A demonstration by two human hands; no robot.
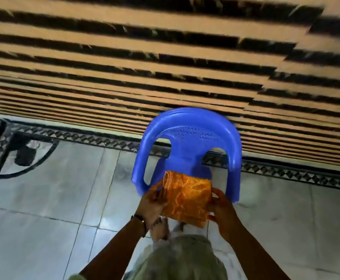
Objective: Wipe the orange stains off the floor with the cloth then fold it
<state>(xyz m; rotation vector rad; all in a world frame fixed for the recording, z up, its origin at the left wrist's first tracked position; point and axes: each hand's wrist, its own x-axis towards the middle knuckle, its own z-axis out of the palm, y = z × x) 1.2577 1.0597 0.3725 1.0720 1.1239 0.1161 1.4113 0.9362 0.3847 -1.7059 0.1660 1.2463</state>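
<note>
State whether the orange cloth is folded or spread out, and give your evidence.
Folded. The orange cloth forms a compact rectangle with stacked layers at its upper left edge, held between the left hand and right hand.

A home room: grey tiled floor [54, 188], striped wall [144, 67], blue plastic chair [187, 142]

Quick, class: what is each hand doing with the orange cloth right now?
Left hand: grips the left edge of the folded orange cloth.
Right hand: grips the cloth's right edge.
</note>
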